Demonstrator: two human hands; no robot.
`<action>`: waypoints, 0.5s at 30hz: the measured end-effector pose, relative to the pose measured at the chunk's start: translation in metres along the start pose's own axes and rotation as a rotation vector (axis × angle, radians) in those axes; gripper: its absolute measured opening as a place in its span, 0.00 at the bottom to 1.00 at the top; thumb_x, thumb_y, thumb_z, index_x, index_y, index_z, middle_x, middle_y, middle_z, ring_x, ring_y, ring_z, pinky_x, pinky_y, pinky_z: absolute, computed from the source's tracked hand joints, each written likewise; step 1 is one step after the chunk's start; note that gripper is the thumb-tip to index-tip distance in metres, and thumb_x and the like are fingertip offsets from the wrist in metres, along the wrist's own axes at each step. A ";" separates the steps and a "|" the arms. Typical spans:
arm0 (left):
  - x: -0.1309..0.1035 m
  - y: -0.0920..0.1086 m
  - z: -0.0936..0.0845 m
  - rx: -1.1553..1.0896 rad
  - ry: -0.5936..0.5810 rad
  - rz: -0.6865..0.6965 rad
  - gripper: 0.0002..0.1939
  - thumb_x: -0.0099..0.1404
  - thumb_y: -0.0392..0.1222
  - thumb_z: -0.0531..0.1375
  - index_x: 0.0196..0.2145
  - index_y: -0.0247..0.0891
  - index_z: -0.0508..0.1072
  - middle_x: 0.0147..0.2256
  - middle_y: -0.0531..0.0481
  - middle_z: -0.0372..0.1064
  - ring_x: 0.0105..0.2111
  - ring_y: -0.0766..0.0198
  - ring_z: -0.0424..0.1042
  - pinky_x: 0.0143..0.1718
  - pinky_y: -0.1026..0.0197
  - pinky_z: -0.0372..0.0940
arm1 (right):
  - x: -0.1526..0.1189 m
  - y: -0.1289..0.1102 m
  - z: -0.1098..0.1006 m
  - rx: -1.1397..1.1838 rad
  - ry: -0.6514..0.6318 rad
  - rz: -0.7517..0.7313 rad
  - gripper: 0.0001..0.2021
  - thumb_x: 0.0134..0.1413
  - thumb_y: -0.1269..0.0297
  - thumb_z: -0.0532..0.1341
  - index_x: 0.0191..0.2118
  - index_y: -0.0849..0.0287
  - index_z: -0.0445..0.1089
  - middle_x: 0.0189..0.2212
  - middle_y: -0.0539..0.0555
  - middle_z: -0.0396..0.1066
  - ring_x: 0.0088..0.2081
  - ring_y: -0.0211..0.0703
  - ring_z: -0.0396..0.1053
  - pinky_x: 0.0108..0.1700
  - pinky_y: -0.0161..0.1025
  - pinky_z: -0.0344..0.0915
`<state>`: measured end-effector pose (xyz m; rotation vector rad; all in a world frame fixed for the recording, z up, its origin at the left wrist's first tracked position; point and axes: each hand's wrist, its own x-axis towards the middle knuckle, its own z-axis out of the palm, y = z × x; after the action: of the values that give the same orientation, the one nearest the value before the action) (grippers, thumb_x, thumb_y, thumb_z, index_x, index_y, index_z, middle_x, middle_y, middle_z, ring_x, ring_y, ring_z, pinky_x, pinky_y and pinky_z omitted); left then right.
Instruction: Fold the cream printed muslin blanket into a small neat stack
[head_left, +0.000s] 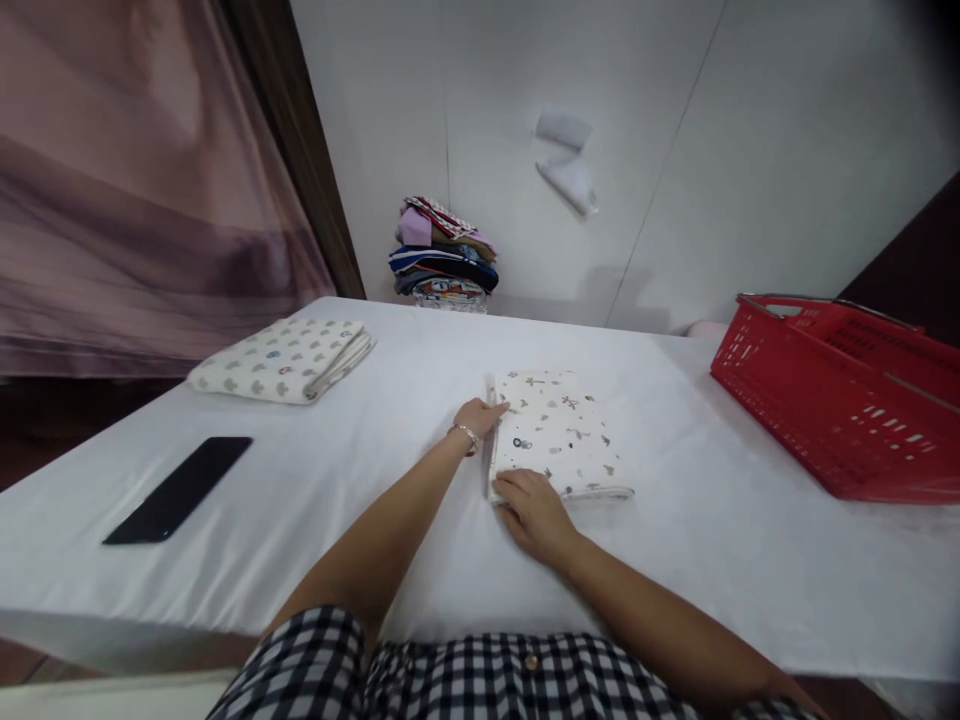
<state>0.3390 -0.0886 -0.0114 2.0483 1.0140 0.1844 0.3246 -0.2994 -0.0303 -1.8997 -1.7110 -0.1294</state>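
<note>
A folded white cloth with small printed figures [559, 430] lies flat on the white-covered table [315, 510]. At its left edge, my left hand [478, 418] has its fingers closed on the fold, a bracelet on the wrist. My right hand [536, 512] grips the near left corner of the same cloth, fingers on top and thumb below. Farther left sits another folded cloth with a grey pattern [281, 360], untouched.
A black phone [180, 490] lies at the left of the table. A red plastic basket [840, 400] stands at the right. Beyond the far edge is a stack of folded fabrics [446, 255] against the wall. A pink curtain [142, 190] hangs at the left.
</note>
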 end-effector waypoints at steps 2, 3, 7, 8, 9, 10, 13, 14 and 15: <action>-0.006 0.001 0.005 0.044 0.015 0.007 0.19 0.54 0.58 0.61 0.31 0.38 0.70 0.35 0.44 0.75 0.37 0.55 0.73 0.34 0.61 0.63 | -0.001 -0.001 0.000 -0.009 -0.001 0.000 0.17 0.53 0.74 0.56 0.50 0.59 0.65 0.46 0.58 0.67 0.48 0.48 0.63 0.48 0.47 0.61; -0.009 0.001 0.007 0.062 0.024 0.009 0.18 0.54 0.56 0.61 0.31 0.38 0.70 0.37 0.43 0.74 0.39 0.55 0.72 0.36 0.60 0.63 | -0.001 -0.002 0.000 -0.014 -0.001 0.001 0.18 0.53 0.75 0.56 0.50 0.59 0.64 0.46 0.58 0.67 0.48 0.48 0.63 0.48 0.47 0.61; -0.015 0.002 0.010 0.109 0.053 0.015 0.14 0.59 0.53 0.58 0.34 0.39 0.69 0.40 0.43 0.73 0.42 0.54 0.71 0.40 0.58 0.62 | -0.003 -0.005 0.001 -0.046 0.003 -0.004 0.19 0.52 0.76 0.56 0.51 0.61 0.63 0.47 0.59 0.67 0.49 0.48 0.62 0.49 0.47 0.61; -0.016 0.003 0.010 0.116 0.060 0.019 0.14 0.59 0.53 0.57 0.35 0.39 0.69 0.40 0.42 0.73 0.42 0.53 0.71 0.40 0.58 0.62 | -0.003 -0.006 0.002 -0.059 0.005 -0.009 0.19 0.52 0.76 0.56 0.51 0.62 0.63 0.47 0.59 0.67 0.49 0.48 0.62 0.50 0.46 0.60; -0.018 0.004 0.009 0.121 0.067 0.024 0.15 0.60 0.53 0.56 0.36 0.38 0.69 0.41 0.42 0.73 0.43 0.53 0.71 0.41 0.58 0.62 | -0.003 -0.006 0.002 -0.074 0.006 -0.013 0.19 0.51 0.76 0.56 0.51 0.62 0.63 0.47 0.60 0.66 0.49 0.48 0.62 0.50 0.46 0.60; -0.020 0.006 0.009 0.123 0.073 0.032 0.16 0.61 0.53 0.56 0.38 0.38 0.70 0.42 0.41 0.73 0.43 0.53 0.71 0.42 0.57 0.63 | -0.004 -0.007 0.003 -0.092 0.005 -0.018 0.19 0.51 0.76 0.56 0.51 0.63 0.63 0.47 0.60 0.66 0.49 0.48 0.61 0.50 0.46 0.60; -0.033 0.011 0.009 0.126 0.104 0.081 0.23 0.61 0.54 0.55 0.47 0.34 0.67 0.48 0.37 0.69 0.48 0.52 0.69 0.46 0.57 0.62 | -0.003 -0.006 0.003 -0.142 -0.015 -0.024 0.19 0.52 0.76 0.56 0.51 0.62 0.63 0.48 0.60 0.66 0.50 0.48 0.61 0.50 0.46 0.60; -0.040 0.013 0.010 0.126 0.116 0.110 0.25 0.61 0.54 0.55 0.50 0.33 0.66 0.51 0.37 0.66 0.50 0.53 0.67 0.49 0.57 0.61 | -0.003 -0.006 0.003 -0.153 -0.026 -0.024 0.18 0.53 0.75 0.55 0.51 0.62 0.63 0.48 0.60 0.66 0.50 0.48 0.61 0.51 0.46 0.60; -0.048 0.014 0.012 0.130 0.129 0.153 0.27 0.61 0.54 0.56 0.53 0.34 0.64 0.55 0.38 0.63 0.53 0.54 0.64 0.52 0.57 0.59 | -0.002 -0.006 0.003 -0.161 -0.037 -0.024 0.18 0.54 0.75 0.55 0.52 0.62 0.63 0.48 0.60 0.66 0.50 0.48 0.61 0.51 0.46 0.60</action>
<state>0.3211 -0.1347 0.0015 2.2583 0.9682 0.3430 0.3178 -0.3001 -0.0318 -2.0090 -1.7957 -0.2499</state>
